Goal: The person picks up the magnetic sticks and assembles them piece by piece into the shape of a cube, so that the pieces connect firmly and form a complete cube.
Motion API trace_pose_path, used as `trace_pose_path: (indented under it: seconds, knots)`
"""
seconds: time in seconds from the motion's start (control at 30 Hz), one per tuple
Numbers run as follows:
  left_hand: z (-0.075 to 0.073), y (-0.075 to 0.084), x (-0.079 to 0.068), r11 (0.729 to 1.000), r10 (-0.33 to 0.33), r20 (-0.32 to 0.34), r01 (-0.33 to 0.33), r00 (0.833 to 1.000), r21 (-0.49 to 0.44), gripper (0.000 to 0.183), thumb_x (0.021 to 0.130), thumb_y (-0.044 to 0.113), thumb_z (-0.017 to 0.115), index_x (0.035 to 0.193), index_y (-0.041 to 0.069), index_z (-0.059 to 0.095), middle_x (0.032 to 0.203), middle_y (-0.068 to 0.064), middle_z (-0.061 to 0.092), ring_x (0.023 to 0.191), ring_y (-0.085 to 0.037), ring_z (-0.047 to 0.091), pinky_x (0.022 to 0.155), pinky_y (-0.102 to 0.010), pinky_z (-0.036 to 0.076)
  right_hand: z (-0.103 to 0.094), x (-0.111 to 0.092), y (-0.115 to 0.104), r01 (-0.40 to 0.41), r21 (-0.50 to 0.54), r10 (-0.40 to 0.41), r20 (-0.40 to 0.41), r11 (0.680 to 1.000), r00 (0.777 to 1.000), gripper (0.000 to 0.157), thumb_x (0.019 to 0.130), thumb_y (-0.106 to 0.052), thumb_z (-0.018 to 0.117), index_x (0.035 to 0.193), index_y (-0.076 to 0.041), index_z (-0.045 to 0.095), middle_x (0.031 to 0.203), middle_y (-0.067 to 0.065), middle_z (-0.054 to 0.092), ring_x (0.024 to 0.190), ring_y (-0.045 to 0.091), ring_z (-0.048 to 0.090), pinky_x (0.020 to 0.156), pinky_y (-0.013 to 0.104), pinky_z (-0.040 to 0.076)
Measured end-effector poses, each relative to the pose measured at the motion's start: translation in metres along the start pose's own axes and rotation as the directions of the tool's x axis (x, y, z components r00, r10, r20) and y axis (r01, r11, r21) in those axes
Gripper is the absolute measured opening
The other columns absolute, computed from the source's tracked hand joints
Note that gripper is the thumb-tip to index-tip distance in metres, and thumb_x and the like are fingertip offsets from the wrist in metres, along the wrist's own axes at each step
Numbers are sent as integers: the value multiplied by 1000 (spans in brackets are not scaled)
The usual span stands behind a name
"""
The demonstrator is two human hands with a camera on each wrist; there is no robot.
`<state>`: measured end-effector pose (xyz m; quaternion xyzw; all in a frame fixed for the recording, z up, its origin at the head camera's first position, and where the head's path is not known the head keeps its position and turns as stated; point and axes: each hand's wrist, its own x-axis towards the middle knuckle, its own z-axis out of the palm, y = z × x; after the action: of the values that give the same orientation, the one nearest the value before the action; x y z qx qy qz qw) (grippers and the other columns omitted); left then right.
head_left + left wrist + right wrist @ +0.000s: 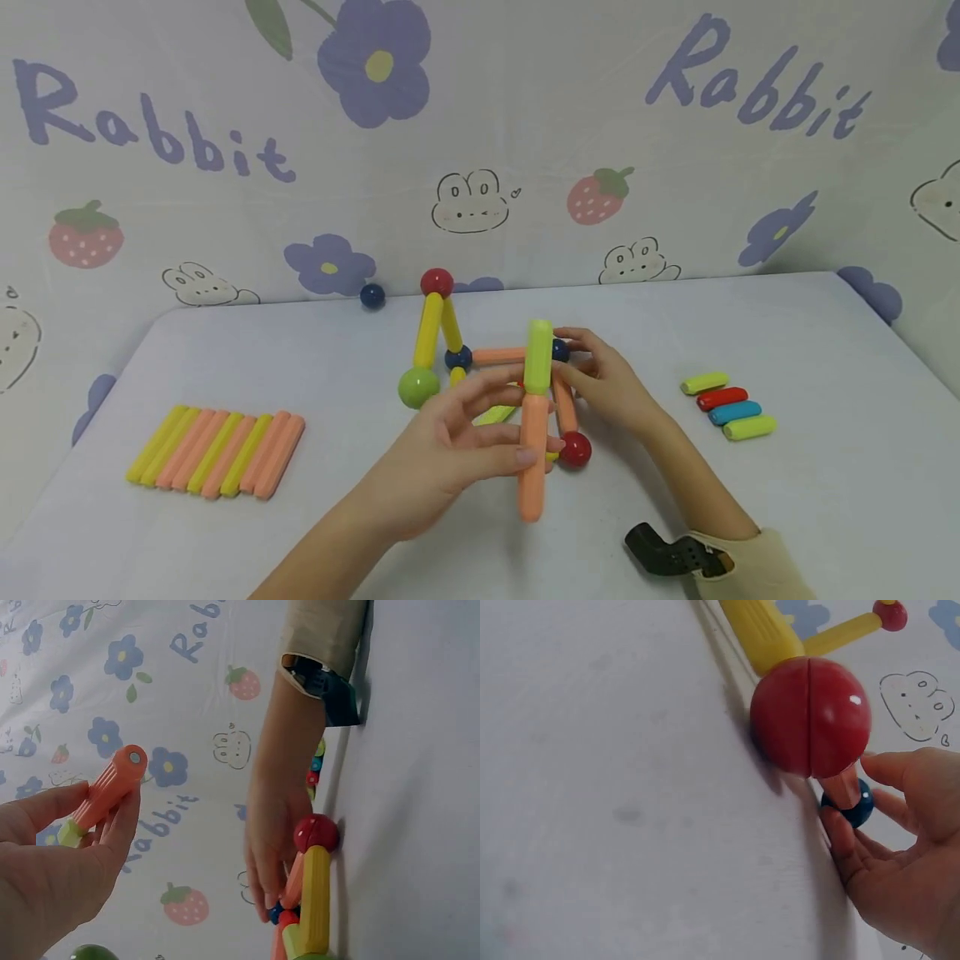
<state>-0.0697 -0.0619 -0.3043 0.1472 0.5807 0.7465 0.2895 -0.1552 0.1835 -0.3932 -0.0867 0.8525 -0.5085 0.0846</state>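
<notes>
My left hand (465, 458) pinches an orange magnetic rod (532, 479) between thumb and fingers. A short lime-green rod (538, 350) sits end to end on top of it, and the pair stands nearly upright above the table. In the left wrist view, a round metal disc shows in the orange rod's end. My right hand (615, 383) grips a dark blue ball (861, 804) at a corner of a ball-and-rod frame. Orange rods (498, 356) run from that ball to another blue ball (458, 358) and a red ball (575, 450). My left hand partly hides the frame's middle.
Yellow and orange rods (213, 454) lie in a row at left. Several short coloured rods (727, 408) lie at right. A raised red ball (437, 283) and a green ball (419, 388) belong to the frame. A loose blue ball (372, 297) rests by the back cloth.
</notes>
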Motion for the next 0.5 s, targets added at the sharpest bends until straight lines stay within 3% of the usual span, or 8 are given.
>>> trace_pose_path:
  seconds: [0.17, 0.27, 0.37, 0.5]
  knots:
    - [-4, 16, -9, 998, 52, -90, -47, 995, 50, 62, 102, 5, 66, 159, 10, 41, 148, -18, 51, 121, -35, 72, 100, -39, 60, 2, 2, 5, 7, 5, -7, -18, 1000, 1000, 48, 109, -15, 58, 155, -6, 47, 151, 28, 51, 105, 32, 64, 76, 25, 55]
    - [-9, 26, -14, 992, 115, -150, -105, 982, 72, 55, 105, 6, 64, 155, 7, 44, 144, -19, 56, 116, -34, 74, 99, -42, 60, 2, 3, 8, -1, -1, 1, -29, 1000, 1000, 47, 109, -15, 58, 154, -7, 48, 150, 28, 51, 98, 28, 62, 73, 22, 54]
    - [-16, 36, -20, 979, 197, -215, -182, 957, 88, 47, 106, 5, 61, 151, 5, 48, 134, -18, 62, 109, -29, 76, 99, -46, 61, 3, 4, 9, -18, -8, 18, -36, 1000, 999, 47, 109, -16, 57, 155, -8, 48, 151, 27, 51, 98, 28, 61, 73, 22, 53]
    - [-29, 48, -28, 957, 289, -301, -269, 909, 107, 41, 108, 6, 58, 148, 6, 51, 123, -11, 68, 108, -27, 76, 98, -44, 61, 4, 4, 9, -29, -17, 28, -43, 999, 999, 47, 110, -17, 57, 155, -9, 49, 151, 27, 51, 100, 29, 61, 74, 22, 53]
